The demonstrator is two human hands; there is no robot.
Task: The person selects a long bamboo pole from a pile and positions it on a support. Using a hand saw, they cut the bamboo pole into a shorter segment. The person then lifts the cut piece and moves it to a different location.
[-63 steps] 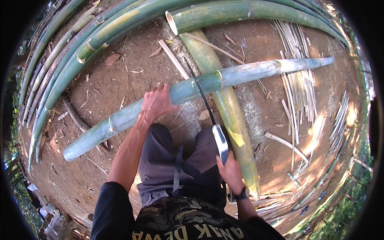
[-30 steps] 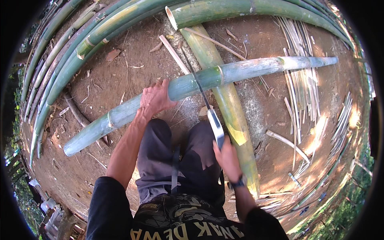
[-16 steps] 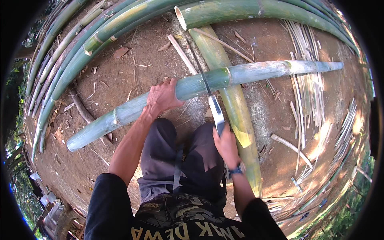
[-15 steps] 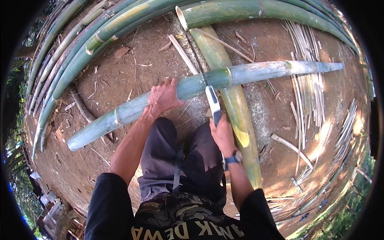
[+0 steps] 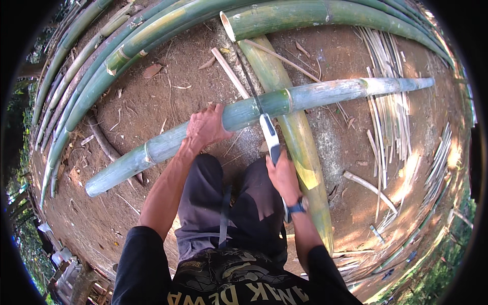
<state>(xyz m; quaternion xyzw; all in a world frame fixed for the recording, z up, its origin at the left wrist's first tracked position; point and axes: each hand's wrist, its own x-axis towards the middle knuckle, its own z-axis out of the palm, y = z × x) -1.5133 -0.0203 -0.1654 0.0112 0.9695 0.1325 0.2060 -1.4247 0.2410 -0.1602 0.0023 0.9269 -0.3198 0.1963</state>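
Observation:
A long blue-green bamboo pole (image 5: 325,95) lies crosswise before me, resting on a thicker yellow-green bamboo pole (image 5: 300,152). My left hand (image 5: 208,125) is wrapped over the crosswise pole, left of the saw, with the thumb on its near side. In my right hand (image 5: 283,175) is the dark grip of a hand saw (image 5: 269,133) with a white and black handle. The saw's thin dark blade lies across the pole, a little left of a joint ring, and points away from me. How deep the blade sits in the bamboo cannot be made out.
Several long green bamboo poles (image 5: 127,53) curve along the far left. A thick cut pole (image 5: 284,18) with a hollow end lies at the far side. Thin split strips (image 5: 389,122) are bundled at right. A curved stick (image 5: 370,185) and pale sawdust (image 5: 333,147) lie on the dirt.
My right hand and the saw have shifted slightly toward me along the blade's line. The left hand keeps its hold on the pole. The whole view has shifted a little.

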